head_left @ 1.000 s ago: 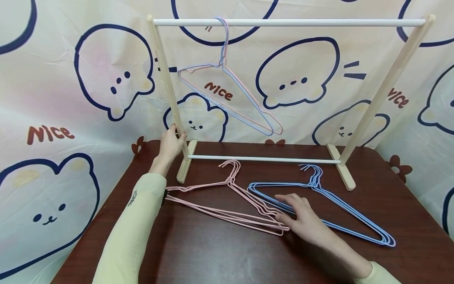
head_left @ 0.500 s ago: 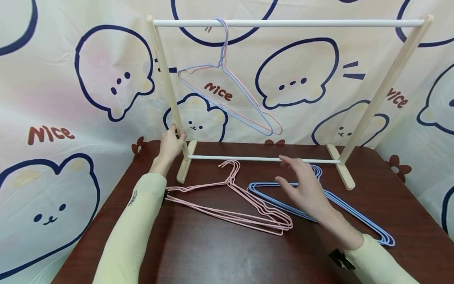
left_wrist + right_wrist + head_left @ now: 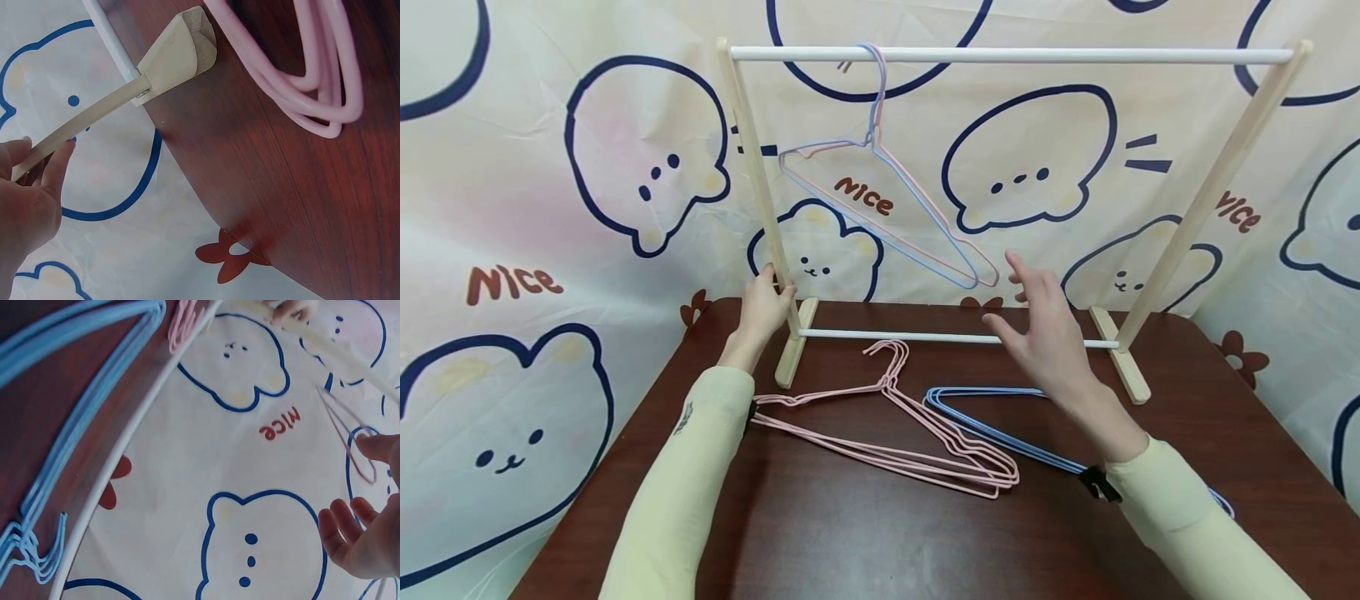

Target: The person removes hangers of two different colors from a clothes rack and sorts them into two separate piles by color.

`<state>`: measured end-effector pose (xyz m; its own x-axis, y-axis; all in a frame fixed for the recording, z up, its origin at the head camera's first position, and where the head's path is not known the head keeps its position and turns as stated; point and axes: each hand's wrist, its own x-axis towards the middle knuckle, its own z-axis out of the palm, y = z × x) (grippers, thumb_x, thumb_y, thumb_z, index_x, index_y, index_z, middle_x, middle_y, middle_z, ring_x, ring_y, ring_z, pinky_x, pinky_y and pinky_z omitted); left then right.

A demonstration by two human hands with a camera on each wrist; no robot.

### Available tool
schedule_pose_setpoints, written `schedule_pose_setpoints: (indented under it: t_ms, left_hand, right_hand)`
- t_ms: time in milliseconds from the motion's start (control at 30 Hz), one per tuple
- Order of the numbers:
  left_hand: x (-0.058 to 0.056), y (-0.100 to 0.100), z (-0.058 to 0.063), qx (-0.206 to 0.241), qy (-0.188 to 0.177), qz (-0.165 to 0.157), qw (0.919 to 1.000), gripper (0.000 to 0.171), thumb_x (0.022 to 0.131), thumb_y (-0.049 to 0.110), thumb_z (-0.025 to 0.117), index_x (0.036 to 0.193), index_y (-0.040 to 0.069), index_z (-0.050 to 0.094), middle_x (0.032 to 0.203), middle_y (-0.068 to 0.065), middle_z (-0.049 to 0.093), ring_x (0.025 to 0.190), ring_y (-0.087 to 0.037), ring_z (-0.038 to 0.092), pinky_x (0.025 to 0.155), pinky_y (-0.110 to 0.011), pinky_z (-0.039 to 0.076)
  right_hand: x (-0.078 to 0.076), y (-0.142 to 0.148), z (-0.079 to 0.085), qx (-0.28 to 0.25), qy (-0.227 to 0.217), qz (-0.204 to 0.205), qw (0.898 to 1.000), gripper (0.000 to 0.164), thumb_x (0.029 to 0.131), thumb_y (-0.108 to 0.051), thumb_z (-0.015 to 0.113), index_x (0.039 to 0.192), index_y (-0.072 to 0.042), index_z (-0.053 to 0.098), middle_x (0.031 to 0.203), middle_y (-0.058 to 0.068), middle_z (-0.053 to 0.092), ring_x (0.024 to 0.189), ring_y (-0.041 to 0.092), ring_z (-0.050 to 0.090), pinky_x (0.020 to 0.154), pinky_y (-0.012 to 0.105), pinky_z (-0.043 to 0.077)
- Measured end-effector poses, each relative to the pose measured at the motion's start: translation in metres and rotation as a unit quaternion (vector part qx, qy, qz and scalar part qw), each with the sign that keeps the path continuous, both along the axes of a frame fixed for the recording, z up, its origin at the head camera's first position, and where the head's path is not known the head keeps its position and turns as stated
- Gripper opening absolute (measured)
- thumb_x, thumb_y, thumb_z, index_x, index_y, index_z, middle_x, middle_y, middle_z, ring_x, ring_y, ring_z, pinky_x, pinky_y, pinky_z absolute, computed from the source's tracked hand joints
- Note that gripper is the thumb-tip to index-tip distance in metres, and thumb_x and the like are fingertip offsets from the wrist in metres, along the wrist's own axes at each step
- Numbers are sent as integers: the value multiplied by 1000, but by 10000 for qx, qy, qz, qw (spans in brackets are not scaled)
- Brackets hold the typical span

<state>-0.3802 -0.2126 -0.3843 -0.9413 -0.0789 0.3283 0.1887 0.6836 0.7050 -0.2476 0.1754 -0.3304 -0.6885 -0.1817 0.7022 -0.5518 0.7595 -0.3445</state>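
My left hand [image 3: 763,310] grips the left wooden post [image 3: 758,179] of a clothes rack low down; the left wrist view shows fingers and thumb around the post [image 3: 87,119]. Raised over the table, my right hand [image 3: 1047,337] holds nothing, thumb and fingers apart, below and right of the hung hangers. A blue hanger [image 3: 925,257] and a pink hanger [image 3: 981,252] hang together on the white top rail [image 3: 1075,56]. Several pink hangers [image 3: 887,454] lie stacked on the table. Several blue hangers [image 3: 1000,437] lie to their right, partly hidden by my right hand and arm.
The rack's white lower bar [image 3: 910,336] runs between two wooden feet [image 3: 797,343] on the brown table [image 3: 880,550]. Its right post [image 3: 1217,192] leans outward. A curtain with cartoon bears [image 3: 647,158] hangs close behind and at both sides.
My right hand has lifted from beside the hangers on the table and moved up and back toward the rack. The left hand keeps its grip on the post.
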Motion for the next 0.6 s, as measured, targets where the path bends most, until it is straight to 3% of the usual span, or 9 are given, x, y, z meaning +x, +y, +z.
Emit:
schedule_pose_setpoints:
  t_ms: [200, 433, 600]
  left_hand:
    - [1, 1, 0, 24, -71, -25, 10000, 31, 101, 13, 54, 127, -4, 51, 122, -31, 62, 110, -45, 64, 85, -54, 59]
    - [2, 1, 3, 30, -91, 2, 10000, 31, 101, 14, 55, 126, -4, 52, 122, -31, 62, 110, -45, 65, 85, -54, 59]
    - [3, 2, 3, 34, -108, -47, 9999, 32, 101, 12, 54, 127, -6, 51, 123, -32, 61, 112, -46, 64, 86, -54, 59]
  right_hand:
    - [-17, -2, 9, 245, -62, 144, 9996, 84, 86, -8, 78, 155, -17, 32, 126, 18, 54, 99, 29, 58, 66, 38, 51]
    - [-27, -10, 14, 866, 636, -88, 9942, 88, 82, -8, 81, 155, -20, 33, 116, 18, 59, 76, 26, 61, 49, 33, 48]
    - [-35, -13, 16, 1055, 922, -221, 9899, 85, 85, -10, 79, 155, -20, 33, 98, 13, 67, 61, 23, 59, 41, 30, 37]
